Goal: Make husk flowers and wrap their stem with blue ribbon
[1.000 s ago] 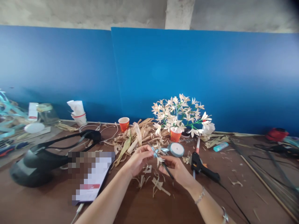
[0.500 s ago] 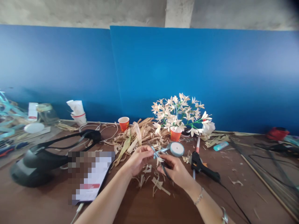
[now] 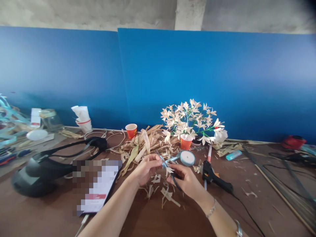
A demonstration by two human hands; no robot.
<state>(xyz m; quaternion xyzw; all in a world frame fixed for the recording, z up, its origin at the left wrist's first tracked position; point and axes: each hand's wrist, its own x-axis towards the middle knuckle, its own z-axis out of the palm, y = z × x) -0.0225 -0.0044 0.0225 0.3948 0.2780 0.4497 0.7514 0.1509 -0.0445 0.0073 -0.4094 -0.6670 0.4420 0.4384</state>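
Brown tabletop (image 3: 148, 222) below; my left hand (image 3: 146, 168) pinches blue ribbon (image 3: 171, 159); my right hand (image 3: 184, 179) holds dark scissors (image 3: 175, 183) angled leftward toward it.

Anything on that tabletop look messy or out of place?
Yes: pale scraps lie strewn loose on the brown tabletop below the left hand and right hand, which looks untidy, unlike the heaped dry husks. I see no obvious spill or damage.

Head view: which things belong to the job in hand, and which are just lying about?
Seemingly in the job:
light-blue ribbon, at the left hand
ribbon spool
pale flower, between the hands
dark-handled tool, likely scissors, in the right hand

Seemingly just lying about:
black headset
phone
glass jar
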